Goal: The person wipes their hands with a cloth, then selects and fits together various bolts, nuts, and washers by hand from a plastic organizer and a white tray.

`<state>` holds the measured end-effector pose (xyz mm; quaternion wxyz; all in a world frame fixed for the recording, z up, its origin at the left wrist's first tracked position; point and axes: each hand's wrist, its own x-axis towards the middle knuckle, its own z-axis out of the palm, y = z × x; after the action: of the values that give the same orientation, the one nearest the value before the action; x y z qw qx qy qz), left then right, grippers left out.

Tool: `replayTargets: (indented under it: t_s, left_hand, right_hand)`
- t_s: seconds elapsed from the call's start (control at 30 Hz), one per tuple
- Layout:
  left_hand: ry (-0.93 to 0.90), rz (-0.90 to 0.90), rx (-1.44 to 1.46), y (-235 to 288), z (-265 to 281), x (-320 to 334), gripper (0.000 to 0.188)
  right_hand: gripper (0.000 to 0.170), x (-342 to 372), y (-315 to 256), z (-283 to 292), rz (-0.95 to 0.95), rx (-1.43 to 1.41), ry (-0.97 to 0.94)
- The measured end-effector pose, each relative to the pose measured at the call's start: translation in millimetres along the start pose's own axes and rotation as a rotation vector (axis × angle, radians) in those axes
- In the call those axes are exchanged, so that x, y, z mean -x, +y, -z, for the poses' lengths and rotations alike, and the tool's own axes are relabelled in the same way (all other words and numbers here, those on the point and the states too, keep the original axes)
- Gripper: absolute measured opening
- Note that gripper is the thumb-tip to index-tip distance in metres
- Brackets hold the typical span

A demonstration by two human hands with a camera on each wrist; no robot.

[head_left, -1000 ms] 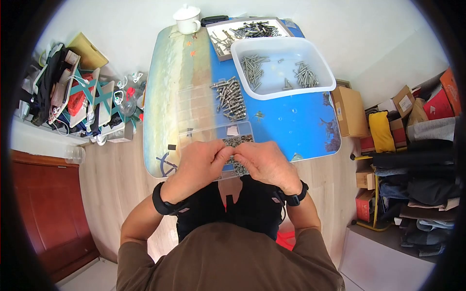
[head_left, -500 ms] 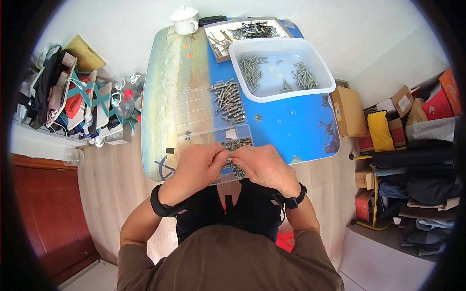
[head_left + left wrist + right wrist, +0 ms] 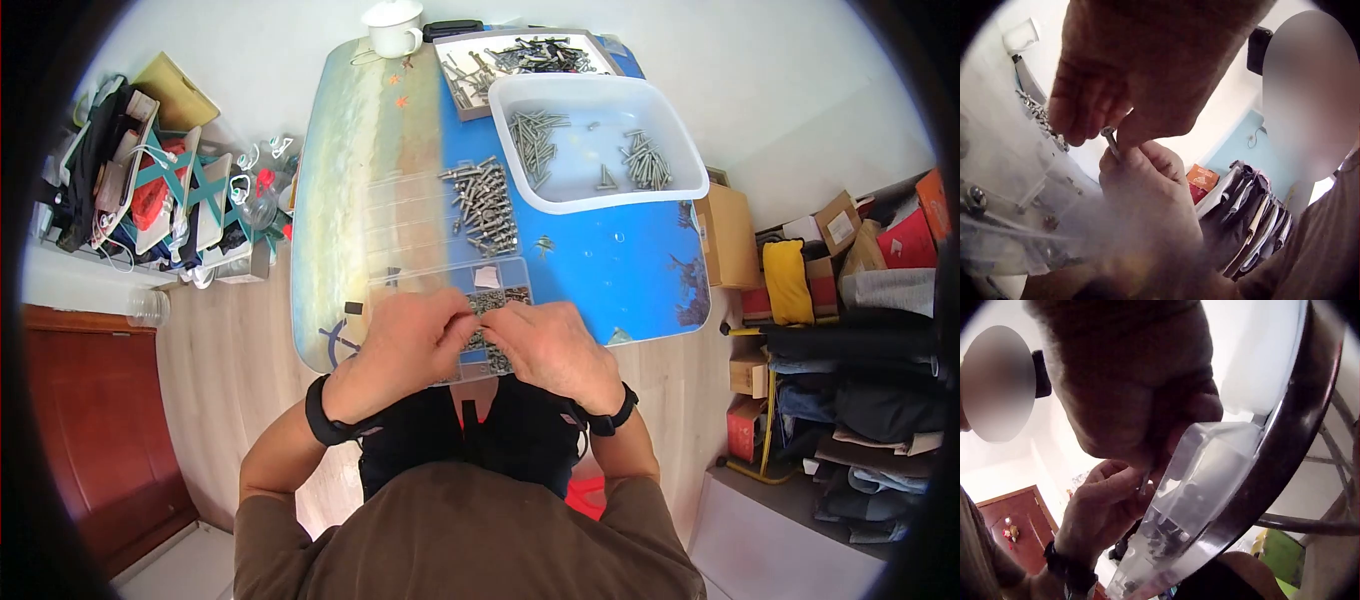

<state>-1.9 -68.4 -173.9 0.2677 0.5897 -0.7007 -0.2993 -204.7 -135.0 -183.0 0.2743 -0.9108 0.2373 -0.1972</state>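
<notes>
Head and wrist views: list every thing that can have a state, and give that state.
Left hand, fingers bent near the screw; contact unclear
Right hand, pinching the screw
Screw, held, its head exposed
Compartment box, open, metal parts inside
Clear lid, folded back
Loose bolts, heaped
White tub, open, holding silver screws in piles
Shallow tray, open, holding dark bolts
Cup, upright, lidded

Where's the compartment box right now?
Head view: compartment box sits at the table's near edge, roughly mid-frame, with the bolt pile just beyond its right half.

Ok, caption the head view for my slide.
Left hand and right hand close together over a compartmented box of fasteners.
</notes>
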Motion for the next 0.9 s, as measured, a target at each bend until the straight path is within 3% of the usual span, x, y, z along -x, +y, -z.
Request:
replayTargets:
  t_s: [0.03,0.07,0.13,0.23,0.37,0.43,0.57,0.67,0.73,0.9]
  left_hand:
    - [0.101,-0.099,-0.053,2,-1,0,0.016]
    - [0.103,-0.096,-0.054,0,-1,0,0.016]
    - [0.131,-0.313,-0.098,-5,-4,0,0.019]
    - [0.131,-0.387,-0.122,-12,-9,2,0.022]
    - [0.070,-0.292,-0.163,-11,-10,2,0.019]
    - [0.038,-0.175,-0.029,-9,-11,-1,0.016]
    - [0.037,-0.123,0.117,-1,-8,-3,0.015]
    - [0.107,-0.214,0.141,3,-9,0,0.016]
    - [0.170,-0.276,-0.019,-5,-14,2,0.018]
    - [0.233,-0.290,-0.013,-7,-16,4,0.017]
  right_hand:
    - [0.012,-1,0,0,0.003,0.025,-0.009]
    - [0.012,-1,1,-1,0.006,0.024,-0.011]
    - [0.012,-1,2,-2,-0.029,-0.005,0.030]
    - [0.010,0,4,-5,-0.020,-0.069,0.078]
    - [0.010,0,4,-1,-0.034,-0.044,0.050]
    - [0.009,1,7,-3,-0.025,-0.018,0.027]
    - [0.009,1,7,-3,-0.033,-0.049,0.061]
    - [0.009,1,6,-1,-0.071,-0.148,0.110]
    - [0.011,2,5,0,-0.116,-0.144,0.017]
    - [0.014,1,3,-2,-0.132,-0.236,0.047]
